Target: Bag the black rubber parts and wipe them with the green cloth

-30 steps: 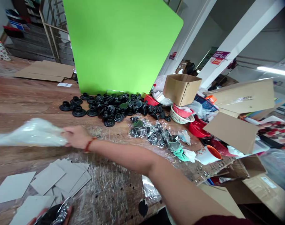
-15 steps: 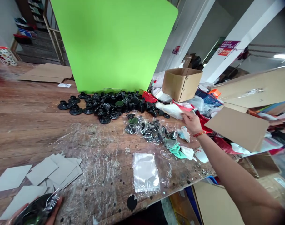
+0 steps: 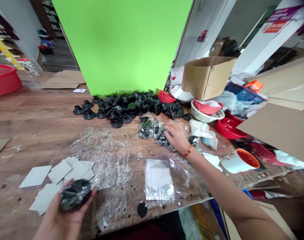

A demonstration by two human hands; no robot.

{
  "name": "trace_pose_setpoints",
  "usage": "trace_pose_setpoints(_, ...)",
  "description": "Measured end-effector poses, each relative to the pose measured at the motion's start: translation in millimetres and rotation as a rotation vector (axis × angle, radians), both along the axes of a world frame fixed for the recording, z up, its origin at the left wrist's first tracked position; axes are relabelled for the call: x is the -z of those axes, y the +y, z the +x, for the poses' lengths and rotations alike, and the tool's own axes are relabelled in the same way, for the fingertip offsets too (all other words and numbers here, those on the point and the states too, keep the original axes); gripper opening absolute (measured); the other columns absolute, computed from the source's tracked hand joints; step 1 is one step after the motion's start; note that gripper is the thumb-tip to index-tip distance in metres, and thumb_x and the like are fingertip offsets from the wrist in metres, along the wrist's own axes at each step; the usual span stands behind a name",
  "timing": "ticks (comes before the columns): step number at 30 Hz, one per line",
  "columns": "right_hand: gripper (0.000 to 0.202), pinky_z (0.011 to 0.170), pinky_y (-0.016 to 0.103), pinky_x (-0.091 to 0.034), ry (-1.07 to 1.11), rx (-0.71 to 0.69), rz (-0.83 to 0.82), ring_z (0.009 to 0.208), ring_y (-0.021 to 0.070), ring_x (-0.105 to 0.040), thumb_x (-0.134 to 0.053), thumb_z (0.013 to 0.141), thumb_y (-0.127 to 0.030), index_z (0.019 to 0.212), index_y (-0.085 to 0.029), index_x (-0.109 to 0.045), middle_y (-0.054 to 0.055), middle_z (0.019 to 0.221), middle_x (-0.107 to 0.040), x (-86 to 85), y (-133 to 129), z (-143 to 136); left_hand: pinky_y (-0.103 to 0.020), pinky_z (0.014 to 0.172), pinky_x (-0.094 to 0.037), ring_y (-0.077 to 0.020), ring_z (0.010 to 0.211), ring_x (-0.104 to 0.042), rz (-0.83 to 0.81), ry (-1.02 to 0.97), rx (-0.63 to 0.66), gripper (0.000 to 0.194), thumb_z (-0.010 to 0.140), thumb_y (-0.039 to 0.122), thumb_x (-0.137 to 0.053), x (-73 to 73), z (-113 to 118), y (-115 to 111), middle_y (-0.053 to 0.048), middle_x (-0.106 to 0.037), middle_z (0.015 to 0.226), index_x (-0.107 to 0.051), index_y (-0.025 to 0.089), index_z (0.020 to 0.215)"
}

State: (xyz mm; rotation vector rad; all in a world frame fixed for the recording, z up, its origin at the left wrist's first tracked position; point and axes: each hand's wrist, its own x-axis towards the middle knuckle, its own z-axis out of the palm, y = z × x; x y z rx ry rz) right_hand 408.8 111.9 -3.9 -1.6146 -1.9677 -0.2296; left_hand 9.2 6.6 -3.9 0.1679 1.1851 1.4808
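Observation:
My left hand (image 3: 67, 211) is closed around a round black plastic part (image 3: 76, 195) wrapped in a clear bag, held above the front left of the table. My right hand (image 3: 176, 136) reaches over a cluster of bagged black parts (image 3: 148, 128), palm down, fingers bent and somewhat apart. Whether its fingertips touch the bags is hard to tell. Near that wrist lies a folded white cloth (image 3: 200, 128). Grey square cards (image 3: 73, 169) are spread behind my left hand. A stack of clear plastic bags (image 3: 159, 180) lies in front, between my hands.
Loose black flanged parts (image 3: 132, 106) are heaped before a green board (image 3: 124, 43). To the right stand a cardboard box (image 3: 208, 75), a pink basket (image 3: 207, 106), a red bowl (image 3: 229, 127) and a tipped white-and-orange cup (image 3: 239, 160). A red tub (image 3: 4, 80) is at far left.
My right hand has let go of the white cloth, which now lies on the table, and moved left to the bagged parts. My left hand has risen into view with the wrapped part.

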Motion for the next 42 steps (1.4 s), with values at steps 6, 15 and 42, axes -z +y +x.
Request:
trace_pose_setpoints(6, 0.014, 0.085, 0.038, -0.046, 0.113, -0.404, -0.09, 0.09, 0.0225, -0.057, -0.055, 0.09, -0.02, 0.098, -0.016, -0.066, 0.01, 0.093, -0.067, 5.4, -1, -107, -0.067, 0.089, -0.048, -0.034, 0.116, -0.057, -0.004, -0.134, 0.034, 0.022, 0.088, 0.018, -0.049, -28.0, 25, -11, -0.013, -0.065, 0.118, -0.068, 0.016, 0.101)
trace_pose_setpoints(15, 0.008, 0.087, 0.032, -0.044, 0.216, -0.672, -0.407, 0.091, 0.0196, -0.056, -0.061, 0.088, -0.019, 0.089, -0.015, -0.067, 0.007, 0.09, -0.066, 22.4, -19, -270, -0.045, 0.088, -0.056, -0.0193, 0.1, -0.063, 0.016, 0.117, -0.245, 0.017, 0.078, 0.005, -0.064, -4.2, -25, -21, -0.005, -0.065, 0.108, -0.066, 0.018, 0.088)
trace_pose_setpoints(42, 0.014, 0.094, 0.037, -0.042, 0.198, -0.332, -0.161, 0.104, 0.023, -0.051, -0.058, 0.087, -0.023, 0.096, -0.016, -0.066, 0.011, 0.108, -0.059, 4.5, -40, -189, -0.039, 0.08, -0.061, -0.0226, 0.092, -0.071, -0.085, -0.038, 0.123, 0.047, 0.08, -0.002, -0.056, 4.2, 35, -15, -0.01, -0.07, 0.104, -0.055, 0.019, 0.122)
